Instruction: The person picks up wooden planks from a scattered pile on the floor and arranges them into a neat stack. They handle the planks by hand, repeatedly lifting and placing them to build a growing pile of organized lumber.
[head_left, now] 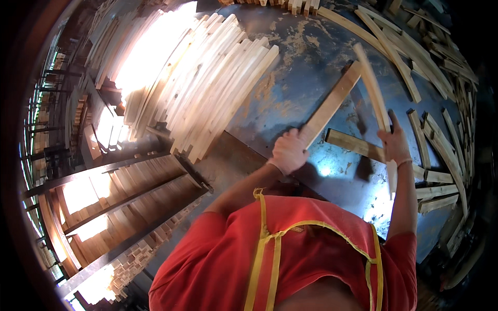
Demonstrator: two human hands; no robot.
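Observation:
My left hand is closed around the near end of a brownish wooden strip, which slants up and away to the right. In my right hand is a paler wooden strip, gripped near its middle with the index finger stretched along it; its lower end reaches toward me. The far ends of both strips come close together; whether they touch I cannot tell. Beneath them a third wooden strip lies on the dark metal tabletop, partly hidden by my right hand and its strip.
A broad stack of pale wooden strips stands at the left. Nearer on that side is a frame holding wooden pieces. Loose strips lie scattered along the far right, and shorter pieces rest beside my right forearm.

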